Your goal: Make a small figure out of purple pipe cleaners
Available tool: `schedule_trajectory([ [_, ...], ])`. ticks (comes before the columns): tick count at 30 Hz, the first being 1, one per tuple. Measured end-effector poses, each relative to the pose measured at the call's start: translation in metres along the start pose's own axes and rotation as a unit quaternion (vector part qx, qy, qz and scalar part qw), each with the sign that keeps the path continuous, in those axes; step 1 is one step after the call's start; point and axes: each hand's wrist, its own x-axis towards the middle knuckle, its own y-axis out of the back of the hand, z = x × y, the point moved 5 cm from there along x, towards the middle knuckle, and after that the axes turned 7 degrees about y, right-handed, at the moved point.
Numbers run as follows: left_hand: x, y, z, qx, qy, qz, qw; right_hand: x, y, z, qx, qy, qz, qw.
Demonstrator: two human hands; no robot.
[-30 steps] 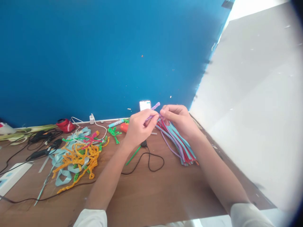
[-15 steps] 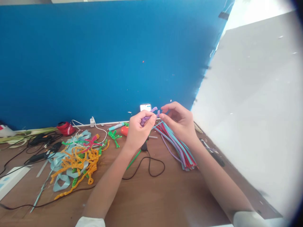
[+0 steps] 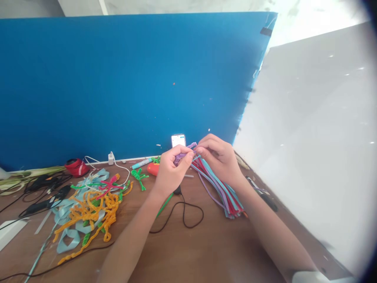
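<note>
As the purple strand [image 3: 179, 157] seemed soft, light and best taken by its tip, it was pinched by left hand [image 3: 173, 167] and right hand [image 3: 219, 159] near the table's [image 3: 188, 251] far edge.

I've got glare top right, the white panel [image 3: 309, 129] washed pale, a soft sheen on the counter [image 3: 224, 253], and dark blur down my right edge.

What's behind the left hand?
Visible past the left hand: the top of a lit phone and the left part of a red object. The hand hides their remainder.
</note>
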Motion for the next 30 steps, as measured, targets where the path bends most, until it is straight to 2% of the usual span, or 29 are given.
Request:
schedule_trajectory([
  [2, -0.003, -0.002, 0.004, 0.072, -0.054, 0.014, 0.996, 0.0, -0.001, 0.003, 0.036, -0.055, -0.002, 0.998],
  [4, -0.007, -0.004, 0.008, 0.164, -0.148, 0.038, 0.975, -0.002, -0.005, 0.008, 0.079, -0.122, -0.016, 0.989],
  [5, -0.01, -0.005, 0.011, 0.218, -0.211, 0.058, 0.951, -0.003, -0.007, 0.011, 0.1, -0.153, -0.026, 0.983],
  [8, -0.016, -0.011, 0.014, 0.37, -0.365, 0.099, 0.849, -0.007, -0.013, 0.02, 0.144, -0.226, -0.059, 0.962],
  [9, -0.017, -0.013, 0.014, 0.404, -0.394, 0.105, 0.819, -0.008, -0.014, 0.022, 0.154, -0.241, -0.068, 0.956],
  [11, -0.016, -0.014, 0.013, 0.446, -0.428, 0.112, 0.778, -0.01, -0.018, 0.026, 0.185, -0.269, -0.081, 0.942],
  [13, -0.016, -0.014, 0.012, 0.459, -0.443, 0.115, 0.762, -0.012, -0.021, 0.03, 0.235, -0.299, -0.09, 0.921],
  [14, -0.016, -0.014, 0.012, 0.454, -0.442, 0.114, 0.765, -0.013, -0.023, 0.031, 0.261, -0.312, -0.093, 0.909],
  [15, -0.015, -0.013, 0.012, 0.439, -0.432, 0.11, 0.78, -0.013, -0.024, 0.031, 0.283, -0.323, -0.093, 0.898],
  [17, -0.01, -0.01, 0.01, 0.378, -0.376, 0.095, 0.84, -0.013, -0.024, 0.031, 0.3, -0.328, -0.088, 0.891],
  [20, 0.001, -0.004, 0.0, 0.232, -0.194, 0.059, 0.951, -0.009, -0.017, 0.029, 0.246, -0.292, -0.076, 0.921],
  [22, 0.005, -0.003, -0.01, 0.124, -0.063, 0.031, 0.99, -0.006, -0.011, 0.025, 0.188, -0.246, -0.065, 0.949],
  [24, 0.007, -0.004, -0.017, 0.018, 0.031, 0.004, 0.999, -0.003, -0.005, 0.022, 0.13, -0.189, -0.055, 0.972],
  [26, 0.008, -0.006, -0.022, -0.074, 0.094, -0.012, 0.993, 0.0, -0.001, 0.018, 0.082, -0.123, -0.056, 0.987],
  [30, 0.01, -0.009, -0.027, -0.187, 0.163, -0.053, 0.967, 0.001, 0.001, 0.011, 0.018, -0.016, -0.085, 0.996],
])
